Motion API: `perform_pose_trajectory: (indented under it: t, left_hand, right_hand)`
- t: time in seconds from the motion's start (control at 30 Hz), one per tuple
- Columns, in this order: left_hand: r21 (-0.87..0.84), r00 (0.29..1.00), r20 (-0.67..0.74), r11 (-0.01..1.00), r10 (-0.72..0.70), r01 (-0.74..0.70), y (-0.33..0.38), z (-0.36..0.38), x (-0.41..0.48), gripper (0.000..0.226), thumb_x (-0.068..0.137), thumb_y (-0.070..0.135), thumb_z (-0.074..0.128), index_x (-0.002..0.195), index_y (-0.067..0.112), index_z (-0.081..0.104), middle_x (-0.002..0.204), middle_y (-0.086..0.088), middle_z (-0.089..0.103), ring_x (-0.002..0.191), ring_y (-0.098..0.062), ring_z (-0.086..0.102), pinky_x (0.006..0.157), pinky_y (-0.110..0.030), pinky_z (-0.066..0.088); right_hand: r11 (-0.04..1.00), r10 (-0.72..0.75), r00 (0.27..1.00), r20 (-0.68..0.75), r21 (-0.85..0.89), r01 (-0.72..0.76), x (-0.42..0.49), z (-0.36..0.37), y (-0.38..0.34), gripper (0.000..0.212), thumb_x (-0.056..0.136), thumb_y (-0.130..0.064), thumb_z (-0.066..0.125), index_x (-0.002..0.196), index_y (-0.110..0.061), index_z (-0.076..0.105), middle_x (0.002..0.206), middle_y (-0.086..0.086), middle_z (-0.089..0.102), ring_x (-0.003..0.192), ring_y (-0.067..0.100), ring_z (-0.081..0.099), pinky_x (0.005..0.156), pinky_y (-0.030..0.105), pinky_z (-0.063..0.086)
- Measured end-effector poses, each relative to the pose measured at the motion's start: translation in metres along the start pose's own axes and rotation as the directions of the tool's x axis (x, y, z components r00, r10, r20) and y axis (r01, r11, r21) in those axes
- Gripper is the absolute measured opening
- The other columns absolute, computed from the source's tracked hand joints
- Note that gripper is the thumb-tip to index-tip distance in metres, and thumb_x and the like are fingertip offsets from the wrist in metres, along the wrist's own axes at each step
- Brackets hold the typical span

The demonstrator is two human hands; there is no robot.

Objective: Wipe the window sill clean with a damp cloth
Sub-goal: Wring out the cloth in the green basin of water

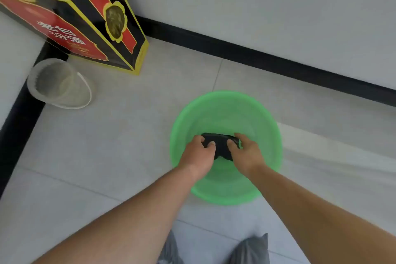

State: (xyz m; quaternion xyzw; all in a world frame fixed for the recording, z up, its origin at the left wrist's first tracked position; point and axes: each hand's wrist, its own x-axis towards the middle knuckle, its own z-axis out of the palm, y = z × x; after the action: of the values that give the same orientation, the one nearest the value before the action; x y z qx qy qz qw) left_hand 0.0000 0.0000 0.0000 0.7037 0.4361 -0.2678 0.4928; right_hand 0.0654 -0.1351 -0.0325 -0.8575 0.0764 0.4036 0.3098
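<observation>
A green plastic basin (225,100) stands on the pale tiled floor, right of centre. Over its middle I hold a bunched dark cloth (221,146) with both hands. My left hand (198,153) grips the cloth's left end, fingers curled around it. My right hand (247,153) grips the right end. The cloth hangs a little below my fingers, inside the basin. The window sill is not in view. Whether the basin holds water I cannot tell.
A black, red and yellow carton (85,19) stands in the far left corner. A clear plastic container (59,83) lies tipped beside it. A black skirting board (257,60) runs along the white walls. My grey-trousered knees (246,251) show at the bottom.
</observation>
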Motion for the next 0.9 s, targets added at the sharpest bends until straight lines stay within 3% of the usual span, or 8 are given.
perform_pose_trajectory:
  t: [0.07, 0.2, 0.3, 0.4, 0.57, 0.63, 0.77, 0.9]
  left_hand:
    - [0.014, 0.999, -0.047, 1.000, -0.015, 0.016, -0.008, 0.015, 0.023, 0.033, 0.098, 0.037, 0.046, 0.122, 0.015, 0.048, 0.117, -0.007, 0.060, 0.093, -0.027, 0.061, 0.074, -0.030, 0.044]
    - [0.041, 0.988, -0.131, 0.996, -0.079, 0.085, -0.021, 0.031, 0.048, 0.046, 0.097, 0.043, 0.047, 0.131, 0.013, 0.043, 0.130, -0.014, 0.053, 0.113, -0.037, 0.057, 0.093, -0.044, 0.049]
    - [-0.077, 0.985, -0.145, 0.993, -0.095, 0.084, -0.025, 0.035, 0.057, 0.049, 0.094, 0.044, 0.051, 0.132, 0.014, 0.044, 0.129, -0.014, 0.056, 0.113, -0.037, 0.058, 0.096, -0.044, 0.049]
    - [-0.175, 0.990, -0.120, 0.983, -0.080, 0.058, -0.025, 0.036, 0.055, 0.038, 0.092, 0.040, 0.054, 0.123, 0.017, 0.052, 0.119, -0.010, 0.063, 0.104, -0.034, 0.062, 0.091, -0.044, 0.053]
    - [-0.397, 0.992, -0.105, 0.917, -0.070, 0.023, -0.021, 0.038, 0.037, 0.024, 0.076, 0.041, 0.053, 0.091, 0.024, 0.056, 0.101, -0.007, 0.065, 0.089, -0.028, 0.066, 0.076, -0.052, 0.059]
    - [-0.400, 0.992, -0.112, 0.917, -0.057, 0.008, -0.017, 0.040, 0.029, 0.029, 0.081, 0.049, 0.054, 0.090, 0.022, 0.056, 0.094, -0.004, 0.066, 0.086, -0.025, 0.066, 0.076, -0.048, 0.058]
    - [-0.232, 0.979, -0.203, 0.972, -0.025, -0.023, -0.009, 0.040, 0.028, 0.042, 0.093, 0.059, 0.049, 0.084, 0.018, 0.055, 0.083, 0.001, 0.064, 0.078, -0.020, 0.063, 0.068, -0.034, 0.048]
    - [-0.094, 0.968, -0.247, 0.993, 0.053, -0.078, -0.002, 0.041, 0.033, 0.050, 0.094, 0.061, 0.042, 0.076, 0.016, 0.057, 0.079, -0.001, 0.067, 0.081, -0.027, 0.065, 0.075, -0.037, 0.053]
  right_hand:
    - [0.998, -0.019, 0.999, -0.051, -0.067, 0.016, 0.019, 0.017, 0.012, 0.047, 0.093, -0.047, 0.052, 0.136, -0.025, 0.054, 0.126, 0.010, 0.058, 0.097, 0.027, 0.062, 0.084, 0.030, 0.051]
    - [0.999, -0.014, 0.996, -0.084, -0.039, 0.011, 0.038, 0.040, 0.023, 0.041, 0.090, -0.043, 0.060, 0.125, -0.021, 0.061, 0.118, 0.013, 0.059, 0.082, 0.026, 0.060, 0.079, 0.028, 0.049]
    - [0.986, 0.028, 0.996, -0.084, 0.166, -0.014, 0.040, 0.044, 0.022, 0.026, 0.086, -0.037, 0.069, 0.107, -0.022, 0.063, 0.107, 0.008, 0.064, 0.083, 0.023, 0.065, 0.080, 0.036, 0.057]
    - [0.853, 0.142, 0.982, 0.121, 0.489, -0.183, 0.031, 0.040, 0.015, 0.022, 0.088, -0.033, 0.071, 0.103, -0.018, 0.064, 0.100, 0.005, 0.068, 0.083, 0.019, 0.066, 0.066, 0.034, 0.058]
    - [0.770, 0.126, 0.974, 0.190, 0.600, -0.217, 0.014, 0.032, 0.005, 0.024, 0.095, -0.035, 0.060, 0.100, -0.012, 0.062, 0.093, 0.006, 0.068, 0.080, 0.018, 0.064, 0.070, 0.036, 0.056]
    - [0.723, 0.114, 0.971, 0.212, 0.652, -0.227, 0.007, 0.033, 0.000, 0.030, 0.098, -0.034, 0.057, 0.106, -0.006, 0.060, 0.098, 0.009, 0.068, 0.083, 0.021, 0.067, 0.066, 0.037, 0.059]
    - [0.785, 0.099, 0.976, 0.195, 0.587, -0.198, 0.002, 0.038, -0.002, 0.031, 0.097, -0.047, 0.053, 0.101, -0.020, 0.068, 0.104, 0.007, 0.072, 0.094, 0.023, 0.070, 0.072, 0.049, 0.062]
    - [0.774, 0.119, 0.976, 0.180, 0.599, -0.205, 0.008, 0.040, -0.008, 0.051, 0.092, -0.058, 0.054, 0.094, -0.009, 0.068, 0.074, 0.008, 0.066, 0.058, 0.021, 0.059, 0.049, 0.028, 0.049]
